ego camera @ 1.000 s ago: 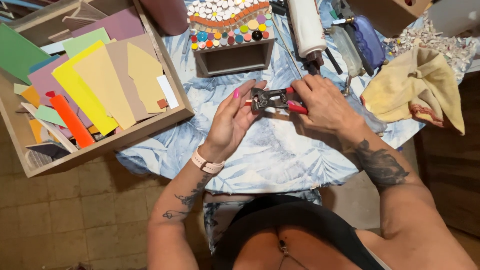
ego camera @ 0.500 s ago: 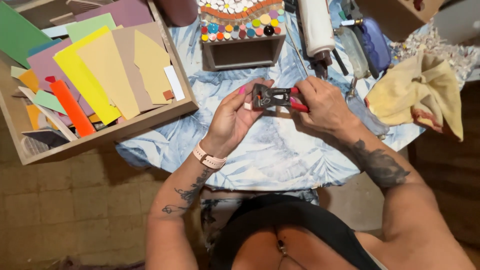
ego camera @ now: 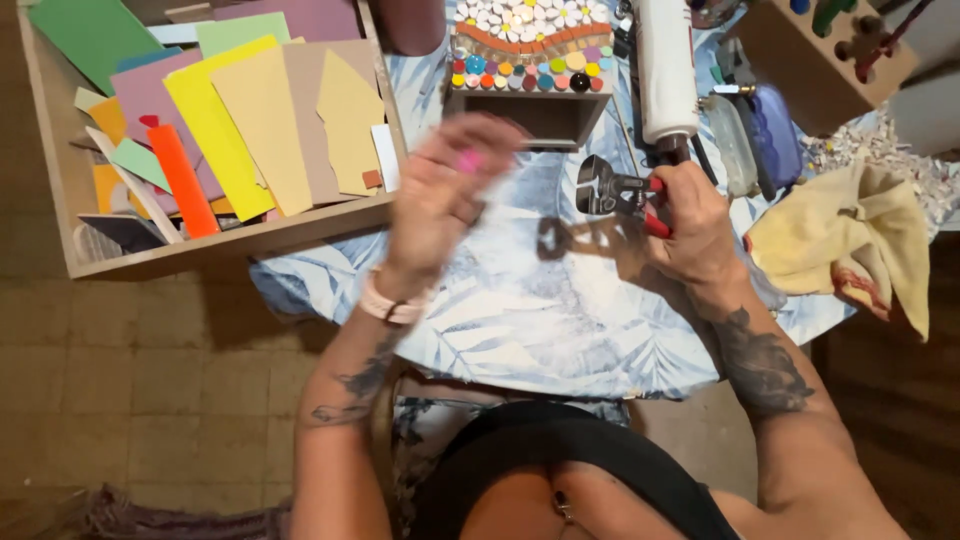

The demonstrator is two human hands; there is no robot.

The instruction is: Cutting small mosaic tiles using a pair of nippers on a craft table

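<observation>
Tiled floor shows below a round worktop [ego camera: 520, 330] covered in a pale blue leaf-print cloth, seen from the head camera, the only view.

On the left of it sits a shallow wooden tray [ego camera: 230, 243] of coloured sheets: green, yellow, tan, pink and an orange strip. At the far middle stands a small box with a mosaic top [ego camera: 528, 50] of white petals and coloured round tiles. Right of it lie a white tube-shaped tool [ego camera: 665, 70] and a bluish clear container [ego camera: 770, 135]; a crumpled yellow cloth [ego camera: 850, 245] lies at the right edge, a wooden block with cut-out holes [ego camera: 820, 55] at the far right.

Half a second ago both hands met on the red-handled nippers over the cloth. Now the left hand [ego camera: 450, 190] has let go and swung up and left; it is motion-blurred, fingers loosely spread, and I cannot tell whether it carries anything small. It hovers near the front of the mosaic box, just right of the tray's corner.

The right hand [ego camera: 690, 220] alone holds the nippers [ego camera: 615, 190], fist closed round the red handles, the dark head pointing left above the cloth with its shadow beneath it. The two-handed grip is broken and the tool rests in one hand, at the right middle of the worktop
</observation>
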